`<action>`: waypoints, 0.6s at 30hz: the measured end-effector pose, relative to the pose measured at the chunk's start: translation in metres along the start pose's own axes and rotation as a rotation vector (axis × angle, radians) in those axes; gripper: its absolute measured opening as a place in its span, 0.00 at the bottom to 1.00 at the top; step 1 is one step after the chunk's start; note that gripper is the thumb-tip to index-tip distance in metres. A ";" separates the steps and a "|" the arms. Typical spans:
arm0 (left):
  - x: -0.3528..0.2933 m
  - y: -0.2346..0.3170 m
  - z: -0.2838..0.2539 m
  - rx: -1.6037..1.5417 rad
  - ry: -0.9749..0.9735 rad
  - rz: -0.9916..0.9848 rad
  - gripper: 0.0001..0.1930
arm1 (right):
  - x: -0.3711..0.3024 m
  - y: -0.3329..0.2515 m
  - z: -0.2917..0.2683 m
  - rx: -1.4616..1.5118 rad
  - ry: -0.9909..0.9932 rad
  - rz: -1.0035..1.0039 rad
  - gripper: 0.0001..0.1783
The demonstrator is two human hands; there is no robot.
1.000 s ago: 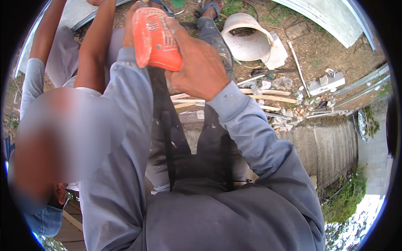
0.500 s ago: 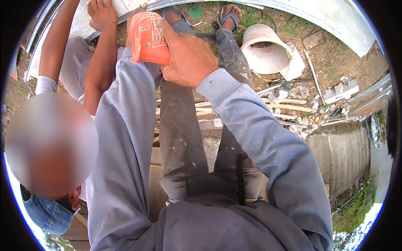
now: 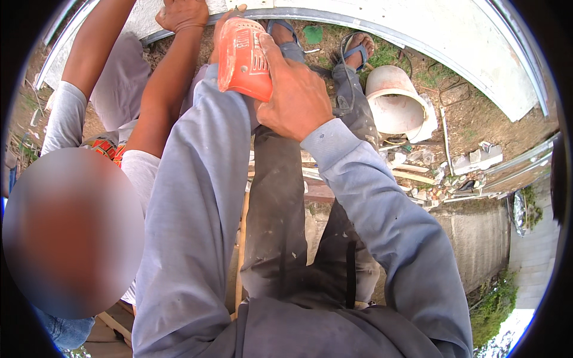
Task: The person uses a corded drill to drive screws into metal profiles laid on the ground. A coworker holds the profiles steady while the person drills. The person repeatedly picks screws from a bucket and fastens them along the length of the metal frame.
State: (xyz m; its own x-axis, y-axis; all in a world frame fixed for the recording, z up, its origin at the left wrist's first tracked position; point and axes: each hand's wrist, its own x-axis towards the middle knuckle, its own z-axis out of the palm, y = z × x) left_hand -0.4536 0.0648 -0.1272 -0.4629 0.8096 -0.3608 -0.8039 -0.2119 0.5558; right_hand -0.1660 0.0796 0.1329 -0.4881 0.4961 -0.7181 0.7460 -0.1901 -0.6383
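My right hand [image 3: 296, 98] is wrapped round the rear of an orange-red power tool [image 3: 243, 62] with slotted vents and pale dust on its housing. Behind the tool's far left side is my left hand [image 3: 219, 37], mostly hidden, with a fingertip showing past the tool's top. It appears closed on the front of the tool. The working end is out of sight. Just beyond lies a white panel [image 3: 358, 13] with a metal edge strip. A co-worker's hand [image 3: 184, 14] presses on that panel to the left of the tool.
The co-worker crouches close on my left. A whitish bucket [image 3: 394, 98] lies tipped on the dirt at the right, near a foot in a blue sandal [image 3: 358, 52]. A dark cord [image 3: 349, 98] hangs near my right leg. Rubble and wood strips [image 3: 415, 177] lie below the bucket.
The whole scene has shifted rightward and somewhat down in view. The co-worker's hand, flat with spread fingers before, is now more bunched at the panel. My right hand keeps its grip on the power tool.
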 end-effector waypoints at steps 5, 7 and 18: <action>0.000 -0.002 -0.003 0.052 0.074 0.019 0.44 | 0.016 -0.013 0.006 -0.022 0.023 0.031 0.49; 0.001 -0.003 0.000 0.091 0.110 0.024 0.44 | 0.021 -0.019 0.006 -0.022 -0.005 0.069 0.48; -0.134 0.029 0.174 0.810 0.854 -0.223 0.49 | 0.032 -0.067 -0.011 -0.110 -0.105 0.181 0.51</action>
State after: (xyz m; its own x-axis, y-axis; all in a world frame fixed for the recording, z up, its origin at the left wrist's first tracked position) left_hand -0.3495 0.0453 0.0675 -0.6881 0.0951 -0.7194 -0.5710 0.5408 0.6177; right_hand -0.2261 0.1173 0.1558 -0.3820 0.3698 -0.8469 0.8677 -0.1720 -0.4664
